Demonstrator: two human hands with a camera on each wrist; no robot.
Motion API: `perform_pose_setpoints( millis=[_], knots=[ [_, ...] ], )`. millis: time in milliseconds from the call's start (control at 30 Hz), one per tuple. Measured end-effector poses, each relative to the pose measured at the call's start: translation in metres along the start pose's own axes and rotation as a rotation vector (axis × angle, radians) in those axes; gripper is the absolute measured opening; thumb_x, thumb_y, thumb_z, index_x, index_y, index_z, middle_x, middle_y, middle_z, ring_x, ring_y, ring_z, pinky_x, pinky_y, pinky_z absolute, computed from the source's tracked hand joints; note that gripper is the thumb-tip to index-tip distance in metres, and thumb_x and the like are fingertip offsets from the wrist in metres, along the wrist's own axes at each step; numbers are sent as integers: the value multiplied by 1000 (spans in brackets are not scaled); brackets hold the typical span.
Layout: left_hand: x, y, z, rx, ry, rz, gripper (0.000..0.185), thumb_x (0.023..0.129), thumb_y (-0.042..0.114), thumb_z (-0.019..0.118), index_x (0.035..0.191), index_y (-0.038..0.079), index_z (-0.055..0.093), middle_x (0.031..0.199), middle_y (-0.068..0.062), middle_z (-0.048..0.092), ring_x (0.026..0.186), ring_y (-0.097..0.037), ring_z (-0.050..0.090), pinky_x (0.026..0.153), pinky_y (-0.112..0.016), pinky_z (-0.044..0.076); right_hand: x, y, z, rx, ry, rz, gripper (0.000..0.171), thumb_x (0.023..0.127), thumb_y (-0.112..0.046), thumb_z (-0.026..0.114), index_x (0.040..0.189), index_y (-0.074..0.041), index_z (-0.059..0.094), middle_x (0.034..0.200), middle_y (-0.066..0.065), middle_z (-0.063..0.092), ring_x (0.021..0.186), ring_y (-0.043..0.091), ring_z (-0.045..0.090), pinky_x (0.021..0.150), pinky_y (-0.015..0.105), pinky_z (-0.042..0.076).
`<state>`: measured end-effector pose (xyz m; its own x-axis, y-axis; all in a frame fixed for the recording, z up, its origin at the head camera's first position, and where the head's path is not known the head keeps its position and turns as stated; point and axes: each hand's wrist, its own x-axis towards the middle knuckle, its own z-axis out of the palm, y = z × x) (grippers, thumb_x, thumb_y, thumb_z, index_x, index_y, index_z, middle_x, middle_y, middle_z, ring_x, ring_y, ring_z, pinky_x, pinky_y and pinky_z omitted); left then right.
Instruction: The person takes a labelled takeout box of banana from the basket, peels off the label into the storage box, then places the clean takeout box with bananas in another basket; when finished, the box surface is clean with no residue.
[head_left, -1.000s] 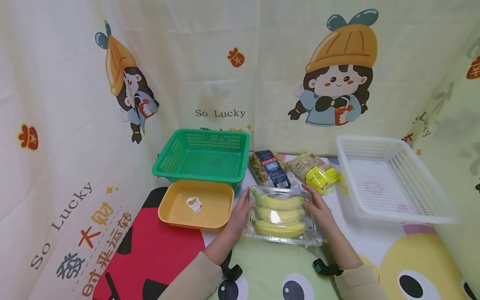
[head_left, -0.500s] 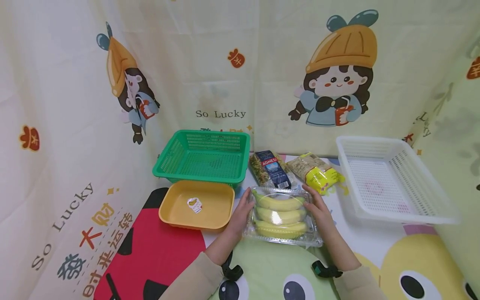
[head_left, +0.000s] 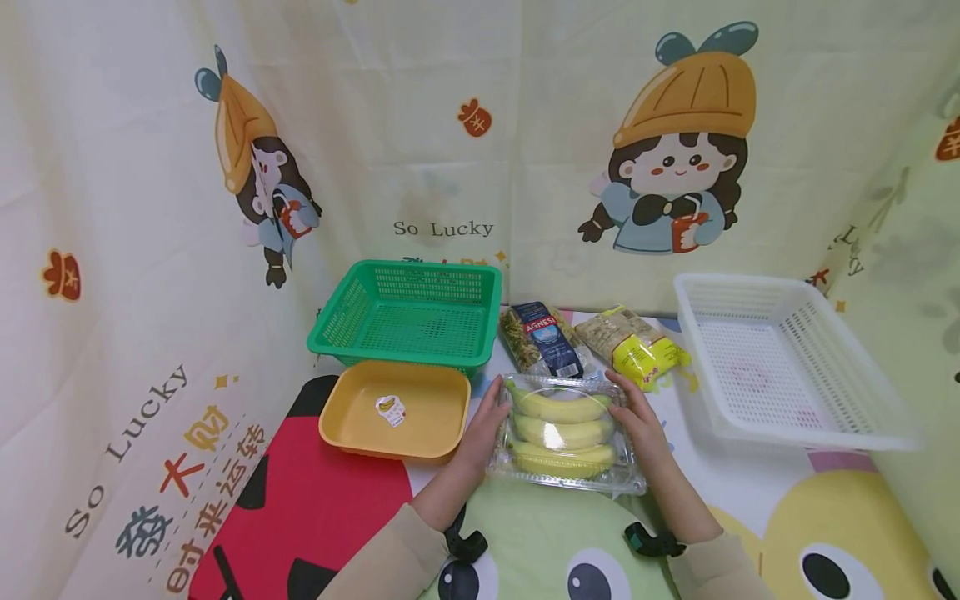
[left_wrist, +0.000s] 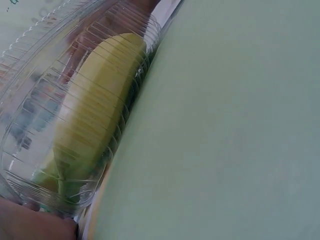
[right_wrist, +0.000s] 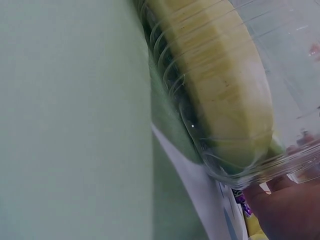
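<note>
Almost nothing has moved since the earlier frames: both hands stay at the sides of the clear plastic box of bananas [head_left: 561,433], and the box sits where it was, on the cartoon-printed tablecloth [head_left: 750,475] near the front edge, in the middle.

From left to right: a green mesh basket [head_left: 408,317] stands at the back left, with a shallow orange tray [head_left: 395,410] just in front of it, a small sticker on its floor. Next comes the left hand [head_left: 483,421], fingers laid fairly straight and together against the box's left wall, thumb on top of the edge. The box holds three yellow bananas lying across it. The right hand [head_left: 636,417] mirrors the left on the right wall, fingers together along the side. Behind the box lie a dark-labelled bag of pasta [head_left: 542,337] and a yellow-labelled bag [head_left: 633,346]. A white mesh basket [head_left: 780,367] stands at the far right.

The wrist views show ribbed, thin, clear plastic pressed close around a banana. The box is probably light, flexible and slick; it would buckle under a hard squeeze, and the fruit bruises. Holding both short sides low, near the rim, looks safest.
</note>
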<state>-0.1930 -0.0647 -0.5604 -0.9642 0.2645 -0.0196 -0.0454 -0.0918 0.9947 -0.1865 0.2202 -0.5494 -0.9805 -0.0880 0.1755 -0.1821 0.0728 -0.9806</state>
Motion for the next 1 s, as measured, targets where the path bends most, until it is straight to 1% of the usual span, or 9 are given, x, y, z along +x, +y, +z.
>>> perform_pose_setpoints(
  millis=[233, 333, 400, 467, 533, 600, 733, 867, 1000],
  knots=[
    [1, 1, 2, -18, 2, -13, 66, 103, 41, 44, 160, 26, 14, 167, 2, 11, 155, -22, 5, 125, -48, 5, 0, -1, 0, -10, 16, 4, 52, 100, -2, 43, 151, -2, 33, 160, 18, 29, 153, 29, 10, 121, 61, 2],
    [0, 3, 3, -22, 9, -15, 65, 103, 41, 45, 160, 27, 16, 167, 3, 12, 155, -21, 6, 126, -47, 6, 0, -3, 0, -24, 26, 0, 52, 99, -2, 44, 150, -2, 35, 158, 18, 32, 152, 23, 15, 122, 57, 5],
    [-1, 5, 4, -21, 17, -15, 65, 103, 40, 45, 159, 28, 16, 167, 3, 13, 155, -21, 7, 126, -46, 6, 0, -5, 0, -38, 31, -10, 52, 99, -2, 44, 150, -3, 37, 158, 18, 33, 150, 15, 19, 124, 47, 9],
    [-1, 7, 5, -26, 20, -16, 64, 103, 38, 45, 159, 29, 17, 167, 4, 13, 155, -20, 7, 126, -46, 6, 0, -8, -1, -47, 39, -26, 51, 98, -1, 45, 149, -3, 39, 157, 18, 35, 147, 7, 23, 123, 32, 15],
    [-2, 9, 5, -33, 17, -12, 63, 103, 36, 45, 159, 30, 16, 167, 5, 12, 155, -20, 6, 125, -47, 6, 0, -12, -1, -54, 41, -46, 51, 98, 0, 44, 148, -3, 40, 156, 19, 36, 144, 2, 26, 117, 19, 20],
    [-2, 12, 6, -50, 11, -9, 63, 103, 33, 45, 159, 30, 16, 167, 5, 11, 155, -20, 5, 125, -47, 6, -1, -16, -1, -45, 38, -66, 50, 98, 2, 43, 147, -2, 41, 155, 20, 37, 143, 2, 27, 111, 12, 22],
    [-3, 23, 9, -42, 2, 19, 68, 101, 28, 49, 160, 26, 14, 168, 3, 8, 155, -20, 3, 126, -46, 5, -1, -27, -2, -24, 29, -99, 49, 97, 3, 41, 146, 1, 40, 153, 18, 39, 145, 5, 26, 109, 10, 23],
    [-3, 37, 10, -1, 12, 51, 73, 99, 24, 52, 160, 21, 13, 168, -1, 9, 155, -22, 3, 125, -46, 6, 0, -36, -1, 0, 28, -129, 50, 96, 6, 38, 145, 3, 39, 151, 15, 41, 144, 3, 26, 109, 8, 23],
    [-4, 49, 10, -15, 22, 37, 73, 98, 24, 52, 160, 23, 13, 168, 2, 9, 155, -20, 3, 126, -44, 5, 3, -45, 0, 36, 27, -153, 50, 95, 8, 37, 144, 7, 38, 147, 4, 48, 143, 2, 28, 109, 9, 25]
  ],
)
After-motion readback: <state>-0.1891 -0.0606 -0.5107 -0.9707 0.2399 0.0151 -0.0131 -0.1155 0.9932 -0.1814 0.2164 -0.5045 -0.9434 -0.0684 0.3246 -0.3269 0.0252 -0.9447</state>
